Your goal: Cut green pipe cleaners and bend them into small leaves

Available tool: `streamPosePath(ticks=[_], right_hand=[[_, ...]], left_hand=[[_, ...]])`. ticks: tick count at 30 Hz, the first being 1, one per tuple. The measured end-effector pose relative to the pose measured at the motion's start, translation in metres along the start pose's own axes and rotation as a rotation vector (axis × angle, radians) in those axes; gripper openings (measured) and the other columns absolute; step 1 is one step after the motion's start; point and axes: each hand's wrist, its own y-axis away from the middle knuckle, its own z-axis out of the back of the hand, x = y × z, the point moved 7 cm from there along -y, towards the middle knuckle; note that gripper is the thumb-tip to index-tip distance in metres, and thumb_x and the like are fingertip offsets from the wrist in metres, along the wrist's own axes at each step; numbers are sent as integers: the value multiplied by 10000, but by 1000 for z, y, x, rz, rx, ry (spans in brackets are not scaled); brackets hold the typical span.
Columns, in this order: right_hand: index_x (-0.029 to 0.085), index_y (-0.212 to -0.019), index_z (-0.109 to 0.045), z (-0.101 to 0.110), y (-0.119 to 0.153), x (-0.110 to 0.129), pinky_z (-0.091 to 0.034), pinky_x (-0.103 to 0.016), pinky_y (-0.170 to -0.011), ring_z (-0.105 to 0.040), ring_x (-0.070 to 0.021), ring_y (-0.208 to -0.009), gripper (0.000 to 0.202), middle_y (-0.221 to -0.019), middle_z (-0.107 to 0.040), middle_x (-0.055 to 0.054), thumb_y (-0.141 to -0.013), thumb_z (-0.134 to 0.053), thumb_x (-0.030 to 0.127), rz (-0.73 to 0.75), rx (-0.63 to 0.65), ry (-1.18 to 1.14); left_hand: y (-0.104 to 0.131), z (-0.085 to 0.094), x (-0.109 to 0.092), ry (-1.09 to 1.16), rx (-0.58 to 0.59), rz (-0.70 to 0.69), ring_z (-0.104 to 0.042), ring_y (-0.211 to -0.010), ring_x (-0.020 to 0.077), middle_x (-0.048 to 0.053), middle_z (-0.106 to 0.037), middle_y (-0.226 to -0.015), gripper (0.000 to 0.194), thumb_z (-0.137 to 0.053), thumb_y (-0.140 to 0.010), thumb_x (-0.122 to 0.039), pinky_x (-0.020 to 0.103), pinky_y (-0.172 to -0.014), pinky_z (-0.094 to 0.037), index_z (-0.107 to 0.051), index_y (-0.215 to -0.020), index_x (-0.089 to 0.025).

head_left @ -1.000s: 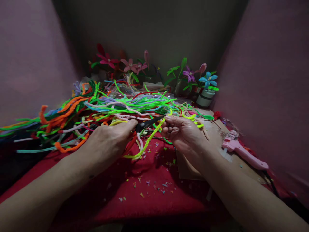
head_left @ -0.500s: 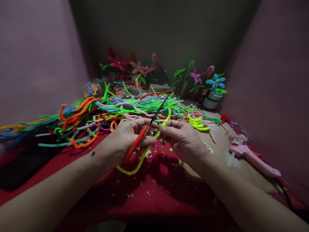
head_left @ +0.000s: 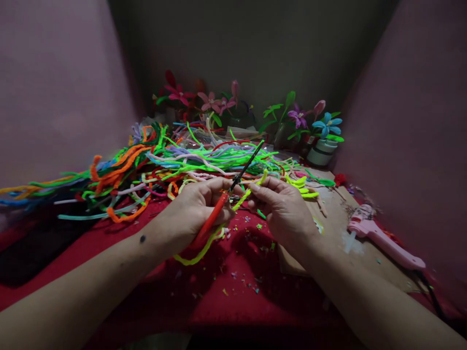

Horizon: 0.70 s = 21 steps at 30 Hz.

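Note:
My left hand [head_left: 208,204] is closed around red-handled scissors [head_left: 211,221], whose dark blades point up and away to the right. A fuzzy yellow pipe cleaner [head_left: 197,259] passes by the fingers of this hand and hangs below them in a loop. My right hand [head_left: 282,206] pinches the same pipe cleaner near its upper end, which sticks up past the fingertips. Between the hands a short stretch of it runs taut, just below the blades. Part of the handles is hidden by my left fingers.
Behind my hands lies a heap of coloured pipe cleaners [head_left: 204,160]. Cut yellow pieces [head_left: 301,184] rest on cardboard [head_left: 335,228] at the right, near a pink glue gun [head_left: 383,238]. Pipe-cleaner flowers [head_left: 327,125] stand at the back. Scraps dot the red cloth [head_left: 233,306].
My right hand has shifted right along with the pipe cleaner's upper end, so the hands are farther apart. The scissors have moved slightly right and still point up.

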Motion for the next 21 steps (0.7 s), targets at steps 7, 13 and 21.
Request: streamPosePath(ticks=[7,13,21], right_hand=[[148,-663,-575,3,-2,2,-425,-168,-479,-544,-60,-459,122,-556,-570,45,-700,-669,216,32,-55,-24],[129,-669,-590,7,-5,5,-419,-174,-457,-536,-60,-462,106,-619,-620,9,-689,-670,195,40,-72,-25],[171,-675,-564,8,-4,0,-413,-169,-446,-520,-52,-469,192,-603,-576,59,-598,-733,127,-93,-91,-218]], left_hand=[[-1,-5,2,60,36,3,-390,-466,45,-71,-480,-584,377,-610,-556,-133,184,-446,-305,-556,-927,-170],[-2,-10,10,86,92,17,-383,-450,45,-82,-458,-548,388,-601,-606,-151,185,-443,-298,-545,-989,-170],[-2,-15,7,-8,110,-43,-384,-471,63,-65,-460,-556,323,-614,-666,-209,196,-452,-328,-583,-985,-172]])
